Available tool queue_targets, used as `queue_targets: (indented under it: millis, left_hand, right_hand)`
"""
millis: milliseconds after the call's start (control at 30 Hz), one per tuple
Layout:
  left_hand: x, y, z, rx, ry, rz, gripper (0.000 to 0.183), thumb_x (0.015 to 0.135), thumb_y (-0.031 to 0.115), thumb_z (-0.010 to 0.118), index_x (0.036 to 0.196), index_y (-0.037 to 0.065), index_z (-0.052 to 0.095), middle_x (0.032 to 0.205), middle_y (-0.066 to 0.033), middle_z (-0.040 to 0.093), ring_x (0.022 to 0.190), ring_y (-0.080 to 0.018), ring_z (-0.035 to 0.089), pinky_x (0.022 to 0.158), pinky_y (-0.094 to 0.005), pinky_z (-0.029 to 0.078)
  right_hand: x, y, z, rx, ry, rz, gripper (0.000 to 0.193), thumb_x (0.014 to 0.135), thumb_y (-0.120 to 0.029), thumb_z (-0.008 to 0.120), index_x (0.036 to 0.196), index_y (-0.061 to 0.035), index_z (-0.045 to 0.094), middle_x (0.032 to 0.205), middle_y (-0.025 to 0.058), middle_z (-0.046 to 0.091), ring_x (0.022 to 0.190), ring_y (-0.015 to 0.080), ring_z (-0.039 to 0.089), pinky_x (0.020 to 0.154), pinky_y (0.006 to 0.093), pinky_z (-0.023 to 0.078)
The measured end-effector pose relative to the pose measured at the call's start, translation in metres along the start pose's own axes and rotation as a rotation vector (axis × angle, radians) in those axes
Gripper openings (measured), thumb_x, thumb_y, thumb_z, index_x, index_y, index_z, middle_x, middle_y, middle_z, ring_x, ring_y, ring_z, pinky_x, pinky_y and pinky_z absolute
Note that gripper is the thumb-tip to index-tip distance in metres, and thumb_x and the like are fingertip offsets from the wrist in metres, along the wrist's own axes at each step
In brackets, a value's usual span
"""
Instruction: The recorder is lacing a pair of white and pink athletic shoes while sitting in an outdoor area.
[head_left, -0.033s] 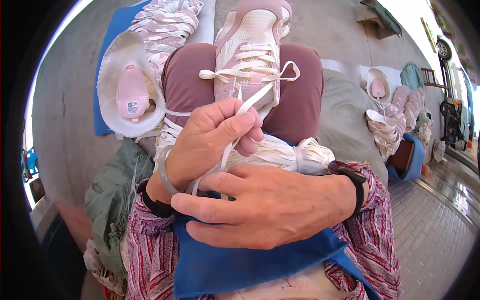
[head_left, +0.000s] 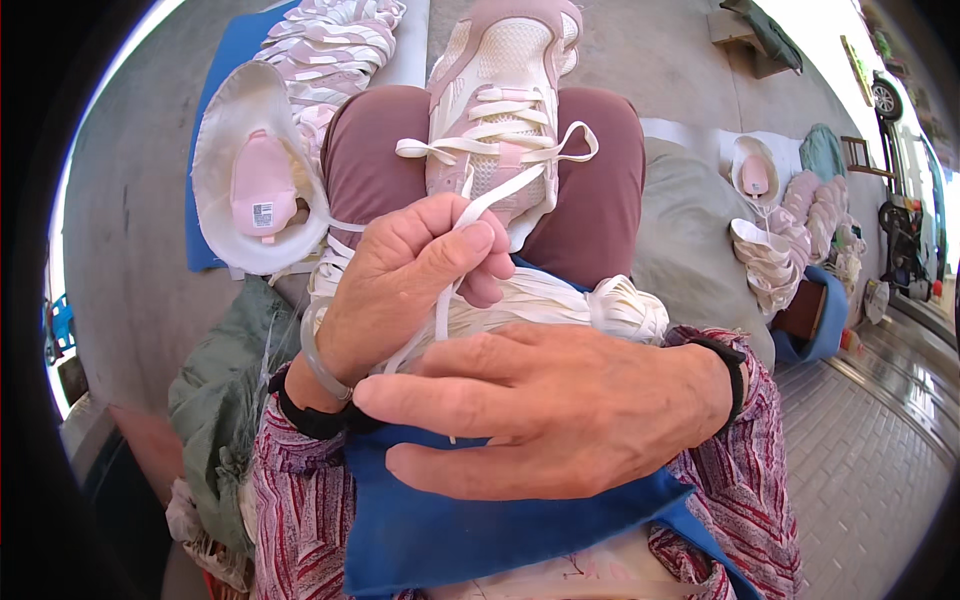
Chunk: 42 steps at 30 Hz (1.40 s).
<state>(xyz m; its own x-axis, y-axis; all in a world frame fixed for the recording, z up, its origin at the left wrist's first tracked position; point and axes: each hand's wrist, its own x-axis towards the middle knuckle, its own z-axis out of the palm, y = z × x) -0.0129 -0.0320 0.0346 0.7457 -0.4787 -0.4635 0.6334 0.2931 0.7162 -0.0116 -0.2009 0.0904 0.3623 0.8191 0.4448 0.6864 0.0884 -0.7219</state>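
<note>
A pink and white shoe upper (head_left: pixel 505 120) lies between my knees, its white lace (head_left: pixel 500 195) partly threaded through the eyelets. My left hand (head_left: pixel 430 260) pinches that lace between thumb and fingers just below the upper. Lower down, my right hand (head_left: pixel 560 410) is held back upward, its fingers stretched out and apart. The lace passes behind the right fingers, and a bit of it shows below them; the right thumb is hidden. Behind the hands, a tied bundle of white laces (head_left: pixel 560 305) lies across my lap on blue cloth (head_left: pixel 480 520).
An upper with a pink insert (head_left: pixel 262 190) rests at my left, beside a stack of uppers (head_left: pixel 335 50). More uppers (head_left: pixel 770 255) are strung together on the right, near a blue seat (head_left: pixel 815 320). A green cloth sack (head_left: pixel 225 400) stands at lower left.
My left hand has shifted slightly left, still pinching the lace. My right hand has moved a little to the right, away from the left wrist.
</note>
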Motion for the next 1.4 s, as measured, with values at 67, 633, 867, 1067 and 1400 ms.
queue_targets:
  millis: [67, 633, 867, 1067, 1400]
  left_hand:
    - [-0.015, -0.005, -0.01, 0.095, 0.096, 0.198, 0.023, 0.099, 0.022, 0.053, 0.1, 0.001, 0.062, 0.088, -0.0026, 0.065, 0.075, -0.0079, 0.059, 0.069, -0.0231, 0.05]
    - [-0.016, -0.002, -0.001, 0.547, -0.163, 0.118, 0.025, 0.098, 0.018, 0.052, 0.094, -0.003, 0.064, 0.085, -0.0059, 0.066, 0.076, -0.0142, 0.062, 0.075, -0.0262, 0.049]
    - [-0.034, 0.008, -0.065, 0.223, 0.125, 0.169, 0.03, 0.101, 0.026, 0.049, 0.088, 0.0, 0.059, 0.066, 0.001, 0.051, 0.063, -0.0089, 0.051, 0.069, -0.0257, 0.049]
    - [-0.04, 0.009, -0.094, 0.217, 0.315, 0.086, 0.027, 0.101, 0.027, 0.049, 0.088, 0.004, 0.057, 0.057, 0.0073, 0.035, 0.048, -0.0021, 0.033, 0.049, -0.0196, 0.037]
    - [-0.057, 0.023, -0.08, 0.809, 0.329, 0.225, 0.024, 0.099, 0.019, 0.054, 0.096, -0.002, 0.066, 0.068, 0.0044, 0.053, 0.061, -0.0038, 0.045, 0.057, -0.0194, 0.037]
  right_hand:
    - [-0.014, -0.005, -0.035, 0.02, 0.043, 0.328, 0.035, 0.071, 0.002, 0.064, 0.106, -0.0003, 0.057, 0.096, 0.0121, 0.057, 0.07, 0.0265, 0.061, 0.061, 0.0367, 0.05]
    - [-0.041, 0.064, -0.022, 0.945, 0.232, 1.068, 0.024, 0.094, -0.026, 0.059, 0.095, -0.0025, 0.064, 0.066, -0.0036, 0.054, 0.046, 0.0015, 0.041, 0.04, 0.0189, 0.028]
    - [-0.058, 0.056, -0.055, 0.746, 0.205, 1.042, 0.024, 0.097, -0.022, 0.054, 0.094, -0.0023, 0.067, 0.061, -0.0063, 0.047, 0.048, 0.0009, 0.04, 0.043, 0.0176, 0.03]
    - [-0.094, 0.071, -0.06, 0.376, 0.39, 1.157, 0.024, 0.096, -0.018, 0.053, 0.094, 0.0015, 0.066, 0.064, -0.0034, 0.054, 0.049, 0.0021, 0.047, 0.043, 0.0179, 0.035]
    - [-0.113, 0.061, -0.072, 0.257, 0.183, 1.21, 0.02, 0.092, -0.014, 0.056, 0.089, 0.0034, 0.066, 0.068, 0.0034, 0.062, 0.044, 0.008, 0.053, 0.044, 0.0224, 0.041]
